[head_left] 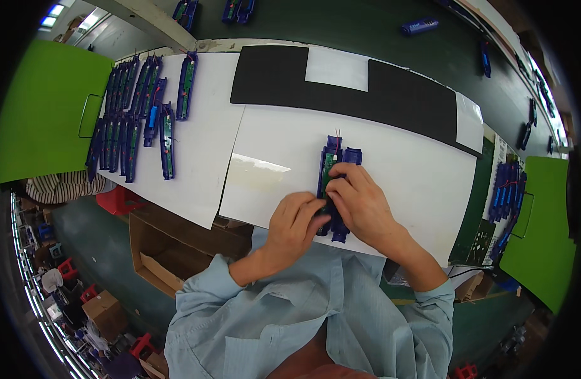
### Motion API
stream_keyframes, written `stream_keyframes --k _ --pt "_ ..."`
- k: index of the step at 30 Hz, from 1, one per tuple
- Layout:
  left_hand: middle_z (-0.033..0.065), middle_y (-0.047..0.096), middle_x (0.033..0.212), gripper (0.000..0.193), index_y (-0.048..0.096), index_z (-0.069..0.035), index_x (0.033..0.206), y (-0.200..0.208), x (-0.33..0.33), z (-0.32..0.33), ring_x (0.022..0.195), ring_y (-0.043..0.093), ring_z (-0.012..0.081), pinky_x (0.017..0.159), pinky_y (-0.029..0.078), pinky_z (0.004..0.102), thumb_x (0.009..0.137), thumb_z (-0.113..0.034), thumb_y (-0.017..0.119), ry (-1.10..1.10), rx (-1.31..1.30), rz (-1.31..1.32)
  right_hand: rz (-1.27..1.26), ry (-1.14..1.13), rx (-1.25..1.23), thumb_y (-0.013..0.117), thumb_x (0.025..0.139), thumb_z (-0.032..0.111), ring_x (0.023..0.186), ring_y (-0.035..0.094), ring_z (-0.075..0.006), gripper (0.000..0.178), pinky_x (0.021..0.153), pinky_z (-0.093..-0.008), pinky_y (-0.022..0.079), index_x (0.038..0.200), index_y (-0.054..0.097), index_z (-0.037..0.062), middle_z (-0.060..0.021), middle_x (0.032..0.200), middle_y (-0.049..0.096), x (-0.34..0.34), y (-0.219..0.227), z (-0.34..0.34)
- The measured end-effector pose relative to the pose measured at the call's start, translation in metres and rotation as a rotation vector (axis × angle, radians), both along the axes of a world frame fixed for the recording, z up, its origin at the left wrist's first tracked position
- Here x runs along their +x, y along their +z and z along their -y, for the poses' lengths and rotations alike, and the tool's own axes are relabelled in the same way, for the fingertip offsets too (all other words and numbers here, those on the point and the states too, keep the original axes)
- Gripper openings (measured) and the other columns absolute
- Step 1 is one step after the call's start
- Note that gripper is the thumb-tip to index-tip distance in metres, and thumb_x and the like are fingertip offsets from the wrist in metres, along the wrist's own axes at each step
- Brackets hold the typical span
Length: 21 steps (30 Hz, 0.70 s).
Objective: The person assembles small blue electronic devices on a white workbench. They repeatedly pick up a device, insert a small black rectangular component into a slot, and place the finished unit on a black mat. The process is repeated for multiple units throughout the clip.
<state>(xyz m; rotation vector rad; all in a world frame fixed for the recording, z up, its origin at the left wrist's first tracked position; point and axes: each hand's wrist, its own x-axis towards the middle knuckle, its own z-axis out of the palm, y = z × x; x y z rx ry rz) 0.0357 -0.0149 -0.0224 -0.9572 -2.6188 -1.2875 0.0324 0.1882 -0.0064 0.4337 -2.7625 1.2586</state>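
Two long dark-blue plastic casing halves lie side by side on the white work surface in front of me. A green circuit board sits inside the left-hand casing half, with thin wires sticking up at its far end. The right-hand casing half shows no board; my right hand lies across part of it. My left hand is closed, its thumb and fingers pinching at the near part of the casing with the board. My right hand has curled fingers pressed on the board's middle. Whatever small part lies under the fingertips is hidden.
Several blue casings with boards stand in rows on white sheeting at the left. A black mat lies beyond my hands. Green panels flank both sides. More casings lie at right. Below left is an open cardboard box.
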Motion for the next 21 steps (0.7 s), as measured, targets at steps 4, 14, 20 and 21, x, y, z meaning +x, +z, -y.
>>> stream_keyframes --k 4,14,20,21 --pt "0.0109 0.07 0.127 0.042 0.075 -0.003 0.121 0.005 0.023 0.016 0.118 0.065 0.0321 0.105 0.052 0.0477 0.082 -0.016 0.088 -0.097 -0.083 -0.023 0.218 0.023 -0.094 0.071 0.095 0.004 0.101 0.064 -0.0341 0.006 0.087 -0.0425 0.056 0.098 0.067 0.0009 -0.0139 0.113 0.058 -0.005 0.008 -0.005" --pt "0.0063 0.072 0.129 0.043 0.077 -0.007 0.119 -0.023 0.025 0.024 0.125 0.067 0.029 0.109 0.049 0.0483 0.08 -0.022 0.088 -0.128 -0.126 -0.107 0.314 0.063 -0.011 0.072 0.095 0.006 0.098 0.065 -0.0332 0.007 0.087 -0.0425 0.055 0.094 0.069 -0.0008 -0.0137 0.11 0.056 -0.016 0.007 -0.004" --pt "0.0055 0.073 0.128 0.041 0.079 -0.008 0.115 -0.024 0.022 0.024 0.126 0.067 0.0276 0.109 0.048 0.0472 0.08 -0.025 0.087 -0.128 -0.142 -0.132 0.375 0.075 -0.01 0.073 0.096 0.006 0.097 0.065 -0.0331 0.008 0.086 -0.0426 0.055 0.093 0.07 -0.0009 -0.0133 0.108 0.056 -0.022 0.013 -0.004" --pt "0.0054 0.073 0.128 0.04 0.079 -0.008 0.115 -0.024 0.021 0.024 0.126 0.067 0.0273 0.109 0.048 0.0471 0.08 -0.025 0.087 -0.128 -0.142 -0.133 0.375 0.076 -0.001 0.073 0.095 0.006 0.097 0.065 -0.0331 0.007 0.086 -0.0426 0.055 0.093 0.07 -0.001 -0.0134 0.108 0.056 -0.022 0.013 -0.003"
